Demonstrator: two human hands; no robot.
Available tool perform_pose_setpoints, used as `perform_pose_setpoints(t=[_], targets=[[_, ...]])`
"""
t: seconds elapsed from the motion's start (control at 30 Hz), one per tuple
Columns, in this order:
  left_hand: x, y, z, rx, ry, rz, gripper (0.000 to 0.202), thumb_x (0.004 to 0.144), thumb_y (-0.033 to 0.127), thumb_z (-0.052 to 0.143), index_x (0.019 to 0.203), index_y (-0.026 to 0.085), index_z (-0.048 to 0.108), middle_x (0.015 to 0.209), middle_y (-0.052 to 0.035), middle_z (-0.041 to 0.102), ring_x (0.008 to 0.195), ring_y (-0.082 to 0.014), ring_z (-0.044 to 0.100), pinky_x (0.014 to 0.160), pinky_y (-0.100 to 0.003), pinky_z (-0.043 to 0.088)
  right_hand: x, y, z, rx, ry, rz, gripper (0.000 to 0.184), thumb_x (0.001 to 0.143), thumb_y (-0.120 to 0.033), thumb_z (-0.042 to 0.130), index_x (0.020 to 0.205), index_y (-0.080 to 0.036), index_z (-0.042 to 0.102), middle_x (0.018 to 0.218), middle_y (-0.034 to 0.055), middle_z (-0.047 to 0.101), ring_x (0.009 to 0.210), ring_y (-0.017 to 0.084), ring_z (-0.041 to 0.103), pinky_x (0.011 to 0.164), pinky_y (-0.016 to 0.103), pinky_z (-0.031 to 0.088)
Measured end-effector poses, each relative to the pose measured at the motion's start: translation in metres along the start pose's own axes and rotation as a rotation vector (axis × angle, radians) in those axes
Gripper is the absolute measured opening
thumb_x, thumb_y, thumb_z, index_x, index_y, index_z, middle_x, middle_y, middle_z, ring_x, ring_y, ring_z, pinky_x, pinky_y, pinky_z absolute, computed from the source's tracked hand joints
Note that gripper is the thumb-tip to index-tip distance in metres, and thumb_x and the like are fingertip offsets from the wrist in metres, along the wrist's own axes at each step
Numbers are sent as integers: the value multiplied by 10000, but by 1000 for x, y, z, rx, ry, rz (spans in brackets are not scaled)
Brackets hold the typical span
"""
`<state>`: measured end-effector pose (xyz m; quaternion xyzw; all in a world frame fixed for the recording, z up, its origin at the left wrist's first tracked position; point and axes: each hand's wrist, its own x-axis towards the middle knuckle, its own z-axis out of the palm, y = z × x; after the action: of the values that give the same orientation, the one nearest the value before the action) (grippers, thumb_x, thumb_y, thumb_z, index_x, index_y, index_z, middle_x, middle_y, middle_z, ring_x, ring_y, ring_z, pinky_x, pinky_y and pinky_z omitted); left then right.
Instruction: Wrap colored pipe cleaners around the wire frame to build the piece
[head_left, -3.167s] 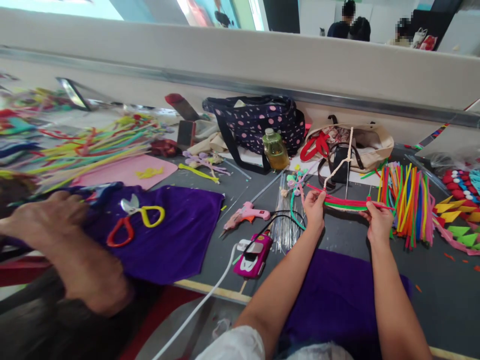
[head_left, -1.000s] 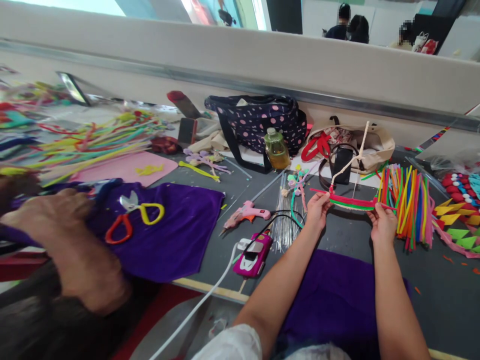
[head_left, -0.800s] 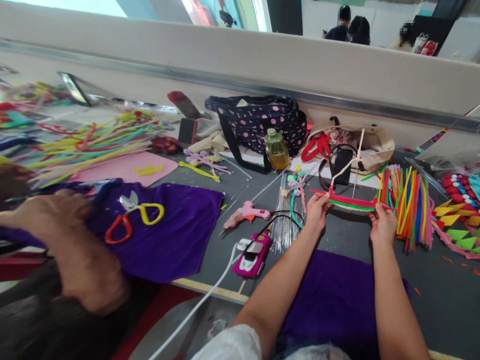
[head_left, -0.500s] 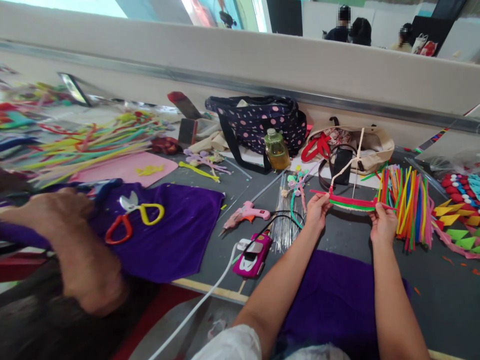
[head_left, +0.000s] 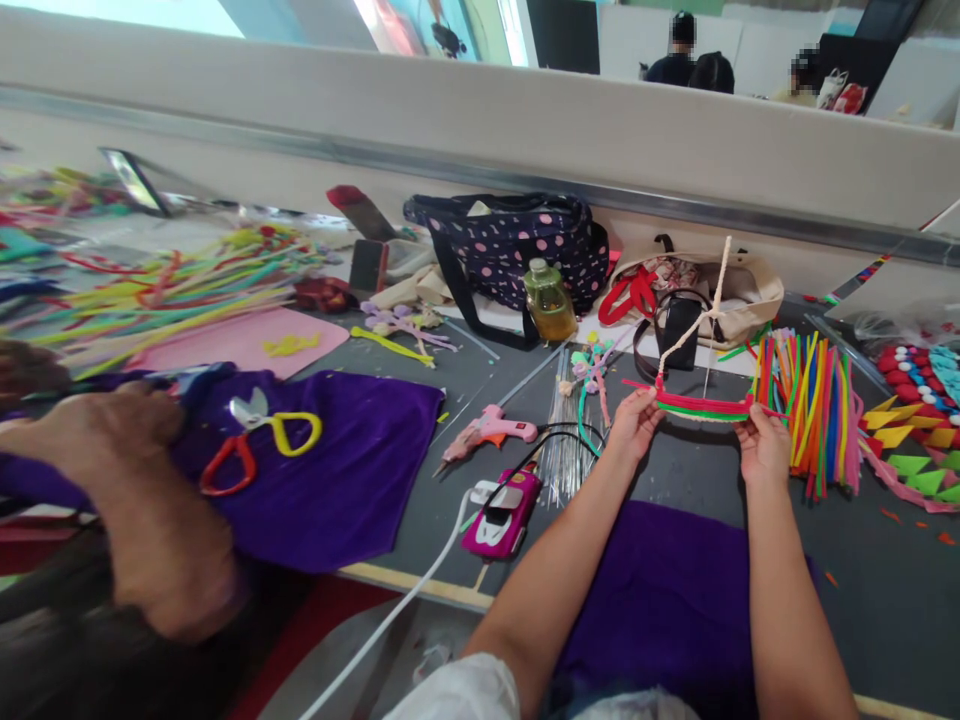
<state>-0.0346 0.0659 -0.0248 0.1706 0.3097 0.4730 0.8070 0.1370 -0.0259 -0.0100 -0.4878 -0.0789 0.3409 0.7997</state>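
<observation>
The left hand [head_left: 634,425] has thumb and fingertips pinched together on the nine o'clock end of the red and green strips [head_left: 701,404]. The right hand [head_left: 766,440] grips the three o'clock end in the same way, fingers closed, with tips poking out past it. The strips hang above the table [head_left: 442,500], stretched level between the hands, with a cream cord frame [head_left: 684,340] rising towards twelve o'clock.

To do this hold well, I would pull lightly and equally from both ends, so the strips lie flat side by side; too hard a tug could bend the frame, which looks slender. Pinching close to the ends seems right, as it leaves the middle in plain sight.

Around the strips, a bundle of fuzzy sticks [head_left: 810,410] lies near at three o'clock, a purple cloth [head_left: 675,590] at six, and a pink glue gun [head_left: 491,430] well apart at nine.
</observation>
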Motion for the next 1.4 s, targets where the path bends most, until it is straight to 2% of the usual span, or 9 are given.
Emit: perform_pose_setpoints(t=[0.2, 0.5, 0.9, 1.17, 1.4], targets=[[0, 1, 0, 5, 11, -10, 221, 653, 232, 801, 761, 149, 626, 682, -6, 666, 587, -85, 620, 605, -200, 527, 2, -2, -2, 52, -23, 76, 280, 553, -229, 829, 724, -178, 613, 702, -33, 700, 597, 104, 650, 595, 248, 575], [-5, 2, 3, -8, -115, -44, 251, 633, 214, 825, 740, 162, 604, 816, -14, 693, 657, -98, 637, 637, -221, 537, 5, -3, -8, 63, -40, 52, 244, 585, -220, 812, 743, -180, 631, 722, -25, 714, 639, 118, 673, 612, 252, 580], [-7, 5, 0, -26, -228, -174, 244, 638, 144, 807, 773, 133, 603, 715, 2, 656, 614, -100, 620, 639, -232, 530, 6, -5, -10, 43, -85, 25, 255, 606, -251, 815, 778, -190, 636, 740, -24, 722, 658, 119, 683, 596, 225, 564], [0, 0, -5, 0, -140, -117, 357, 529, 165, 868, 725, 141, 570, 686, 24, 641, 568, -79, 587, 582, -205, 489, 1, -4, -5, 20, -71, -11, 272, 611, -278, 809, 786, -188, 622, 750, -12, 720, 651, 123, 680, 583, 233, 556], [1, -1, -5, 76, -122, -52, 375, 501, 235, 896, 718, 133, 607, 670, 10, 658, 570, -80, 595, 599, -203, 494, -1, -3, 0, 6, 16, -101, 297, 572, -302, 828, 739, -179, 616, 712, -22, 701, 604, 103, 652, 532, 199, 528]])
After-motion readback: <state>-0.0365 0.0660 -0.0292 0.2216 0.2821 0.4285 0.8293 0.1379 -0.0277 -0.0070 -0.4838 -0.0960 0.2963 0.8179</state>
